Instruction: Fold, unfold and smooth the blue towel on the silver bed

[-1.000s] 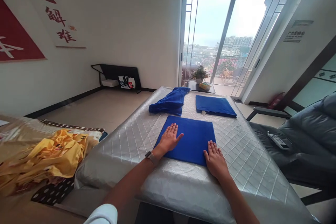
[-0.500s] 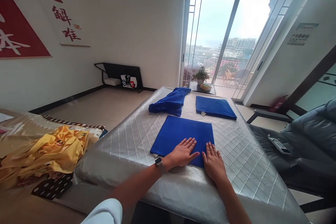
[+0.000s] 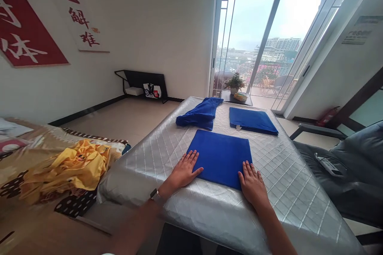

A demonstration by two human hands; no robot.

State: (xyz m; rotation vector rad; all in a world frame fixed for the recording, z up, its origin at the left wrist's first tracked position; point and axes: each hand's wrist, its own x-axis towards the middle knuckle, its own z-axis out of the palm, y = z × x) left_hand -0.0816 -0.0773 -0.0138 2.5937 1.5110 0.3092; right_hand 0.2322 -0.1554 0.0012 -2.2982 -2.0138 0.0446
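Head view: your left hand (image 3: 184, 170) and right hand (image 3: 253, 183) lie flat, grasping nothing, on the folded blue cloth (image 3: 222, 155); probably light, soft; best held by edges under your palms.

L hand (image 3: 184, 170) slid from nr R hand (image 3: 253, 183) half a sec ago across folded blue cloth (image 3: 223, 157) to its front L corner, so hands went from close tog to well apart; view swung slightly L, w/ more of red banner (image 3: 28, 34) showing
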